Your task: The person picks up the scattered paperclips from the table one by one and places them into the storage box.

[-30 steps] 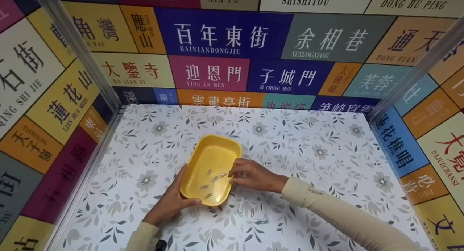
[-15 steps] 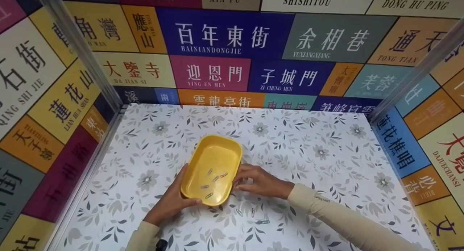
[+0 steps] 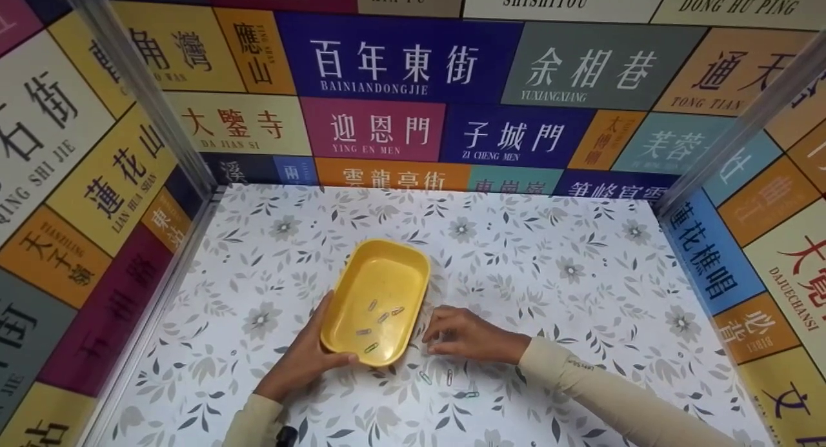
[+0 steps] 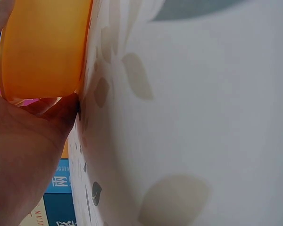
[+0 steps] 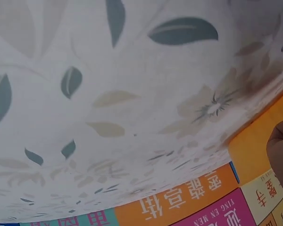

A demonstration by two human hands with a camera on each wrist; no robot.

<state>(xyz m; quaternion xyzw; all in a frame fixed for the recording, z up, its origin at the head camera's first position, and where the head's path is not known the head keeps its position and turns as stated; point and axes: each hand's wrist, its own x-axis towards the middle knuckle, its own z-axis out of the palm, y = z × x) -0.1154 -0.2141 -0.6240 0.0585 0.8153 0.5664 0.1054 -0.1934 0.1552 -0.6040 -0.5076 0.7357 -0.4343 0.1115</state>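
With fingers loosely bent and tips apart on the right hand point(image 3: 474, 337), holds nothing that shows; with fingers and thumb of the left hand point(image 3: 303, 360), grips a yellow tray point(image 3: 374, 279) along the left wall and near-left corner. Across the flower-printed desk point(image 3: 516, 253), has that tray a little toward the left edge from the middle, with long axis running near edge to far and far end leaning slightly rightward. Inside, shows five paper clips point(image 3: 382, 317), mostly toward the near end. Outside, has three loose, all nearer the right hand than the left and just nearward of the right fingertips: closest, a green paper clip point(image 3: 424, 377), then a red paper clip point(image 3: 450, 377), both pointing roughly far edge to near; farthest, a second green paper clip point(image 3: 472, 395), lying roughly crosswise, left edge to right.
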